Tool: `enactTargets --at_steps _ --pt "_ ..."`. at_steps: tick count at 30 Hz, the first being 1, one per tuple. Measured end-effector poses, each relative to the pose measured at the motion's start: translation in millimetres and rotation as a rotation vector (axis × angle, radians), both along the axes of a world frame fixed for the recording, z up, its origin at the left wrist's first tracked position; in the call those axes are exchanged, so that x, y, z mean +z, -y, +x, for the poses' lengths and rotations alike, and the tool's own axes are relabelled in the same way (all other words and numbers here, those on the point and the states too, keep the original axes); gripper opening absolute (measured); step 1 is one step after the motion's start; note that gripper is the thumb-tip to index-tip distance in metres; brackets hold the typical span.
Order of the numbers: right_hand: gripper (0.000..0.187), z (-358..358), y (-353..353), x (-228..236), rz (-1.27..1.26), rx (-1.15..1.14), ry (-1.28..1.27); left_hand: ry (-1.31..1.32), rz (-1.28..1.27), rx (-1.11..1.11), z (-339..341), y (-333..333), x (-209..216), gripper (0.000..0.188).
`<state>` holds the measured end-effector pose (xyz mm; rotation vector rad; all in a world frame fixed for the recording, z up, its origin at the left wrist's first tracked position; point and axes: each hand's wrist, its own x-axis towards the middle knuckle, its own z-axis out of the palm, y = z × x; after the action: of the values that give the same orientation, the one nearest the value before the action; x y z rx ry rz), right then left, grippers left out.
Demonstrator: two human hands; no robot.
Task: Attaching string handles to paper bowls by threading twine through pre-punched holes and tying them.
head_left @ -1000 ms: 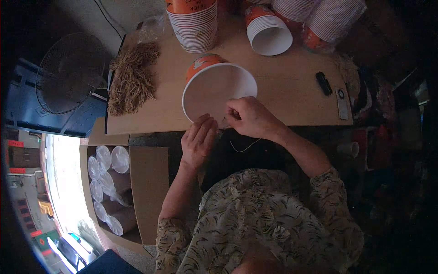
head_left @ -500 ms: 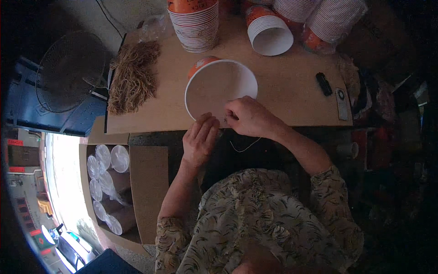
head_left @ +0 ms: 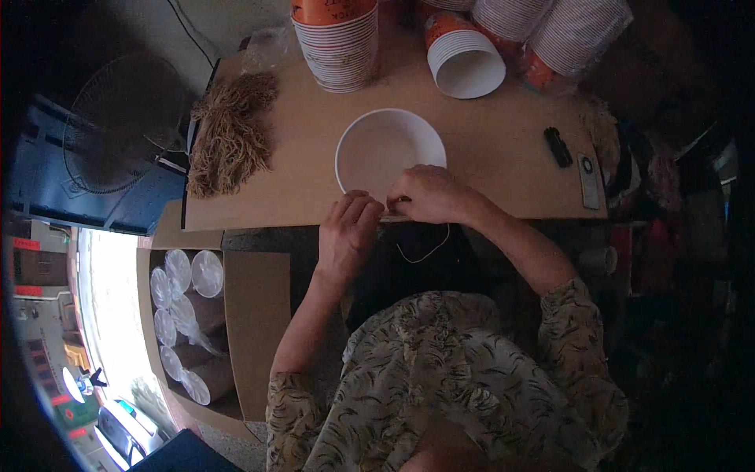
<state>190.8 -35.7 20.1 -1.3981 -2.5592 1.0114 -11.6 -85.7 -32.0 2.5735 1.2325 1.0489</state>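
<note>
left hand (head_left: 346, 232): curled at white bucket (head_left: 384, 145), can't tell grasp | right hand (head_left: 432, 195): pinching pale cord (head_left: 425, 257)

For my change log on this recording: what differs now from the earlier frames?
The white-lined paper bucket has turned so its opening faces the camera more squarely, hiding its orange outside; its left rim shifted right. The left hand moved slightly right. No release is visible. The right hand stays at the near rim; the brown cord bundle is unchanged.
</note>
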Motion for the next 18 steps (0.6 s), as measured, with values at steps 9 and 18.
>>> enactTargets --at_steps 9,18 --pt "0.016 13 18 6 0.201 0.224 0.047 -0.004 -0.058 -0.051 -6 -11 6 0.023" --pt "0.013 15 9 35 0.16 0.178 0.069 0.099 -0.119 -0.051 13 -11 23 0.022"
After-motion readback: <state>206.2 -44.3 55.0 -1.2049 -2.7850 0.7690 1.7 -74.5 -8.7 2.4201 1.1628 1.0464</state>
